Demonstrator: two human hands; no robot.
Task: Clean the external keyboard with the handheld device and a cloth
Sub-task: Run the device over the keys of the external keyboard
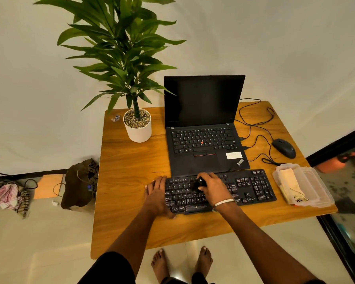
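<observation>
On the desk (127, 181), just in front of the laptop (205, 144): external keyboard (252, 187), black, lying flat and touching the laptop's front edge. Over the keyboard's middle keys: right hand (211, 186), fingers curled around a small dark handheld device (199, 184) held down at the keys. At the keyboard's left end: left hand (157, 194), flat, fingers straight, pressed on the edge. Right of the keyboard: clear plastic box (314, 189) with a pale cloth (290, 182) inside. Behind that box, right of the laptop: mouse (283, 148). Left of the laptop: potted plant (137, 126).
</observation>
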